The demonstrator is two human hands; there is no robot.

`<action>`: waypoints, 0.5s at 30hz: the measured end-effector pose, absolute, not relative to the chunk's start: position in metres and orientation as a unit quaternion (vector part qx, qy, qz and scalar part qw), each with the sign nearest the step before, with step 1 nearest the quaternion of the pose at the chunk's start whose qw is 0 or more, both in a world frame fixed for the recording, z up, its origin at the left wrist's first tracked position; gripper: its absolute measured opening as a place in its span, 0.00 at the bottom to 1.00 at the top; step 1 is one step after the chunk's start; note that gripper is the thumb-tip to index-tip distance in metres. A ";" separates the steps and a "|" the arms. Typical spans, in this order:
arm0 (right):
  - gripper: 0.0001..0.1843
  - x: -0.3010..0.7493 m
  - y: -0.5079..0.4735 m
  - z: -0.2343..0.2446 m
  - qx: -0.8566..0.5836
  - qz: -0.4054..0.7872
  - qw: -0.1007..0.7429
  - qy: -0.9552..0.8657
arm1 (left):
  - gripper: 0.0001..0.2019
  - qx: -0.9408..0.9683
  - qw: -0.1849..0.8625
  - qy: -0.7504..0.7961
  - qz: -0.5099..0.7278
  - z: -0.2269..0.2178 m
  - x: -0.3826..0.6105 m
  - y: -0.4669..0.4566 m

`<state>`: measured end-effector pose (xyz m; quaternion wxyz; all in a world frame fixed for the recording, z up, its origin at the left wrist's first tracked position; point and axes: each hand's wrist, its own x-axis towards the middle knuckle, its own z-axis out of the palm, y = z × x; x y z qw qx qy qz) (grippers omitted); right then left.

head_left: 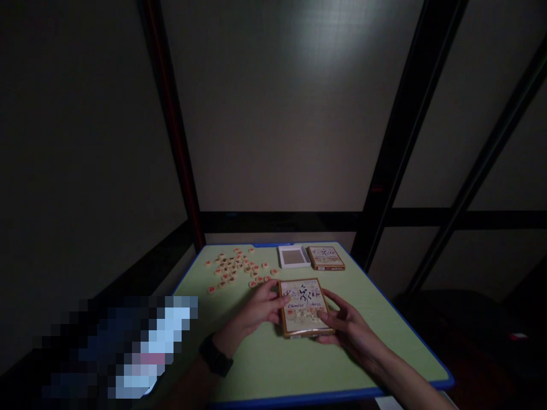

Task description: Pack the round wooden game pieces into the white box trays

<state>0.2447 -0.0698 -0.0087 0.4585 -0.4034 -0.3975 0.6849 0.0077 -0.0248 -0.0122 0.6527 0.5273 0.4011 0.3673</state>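
Between my two hands is a Chinese chess box [304,313], its printed lid facing up and tilted toward me. My left hand [261,307] grips its left side, thumb on the lid and fingers at the edge. On the opposite side, my right hand [348,322] holds the box with the thumb on top and the fingers along the side and below. Round chess pieces [231,269] with red and dark markings lie scattered to the left, beyond my left hand. Whether the box touches the table is hard to tell.
A white open tray [293,266] lies near the far edge of the green table [273,364]. Beside it rests a second, similar printed box [327,259]. The table has a blue rim [333,396], and a panelled wall [282,142] stands behind it. A pixelated patch covers the lower left.
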 end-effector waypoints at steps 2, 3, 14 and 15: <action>0.53 0.247 -0.063 -0.011 -0.416 0.679 0.463 -0.390 | 0.28 0.558 0.603 0.432 0.371 -0.017 0.010 -0.019; 0.52 0.248 -0.059 -0.011 -0.421 0.676 0.465 -0.385 | 0.26 0.577 0.563 0.457 0.376 -0.018 0.012 -0.015; 0.51 0.256 -0.028 -0.008 -0.461 0.617 0.439 -0.463 | 0.13 0.834 0.022 0.527 0.160 0.030 0.033 0.047; 0.50 0.257 -0.029 -0.009 -0.458 0.598 0.426 -0.501 | 0.12 0.836 0.025 0.531 0.139 0.031 0.037 0.052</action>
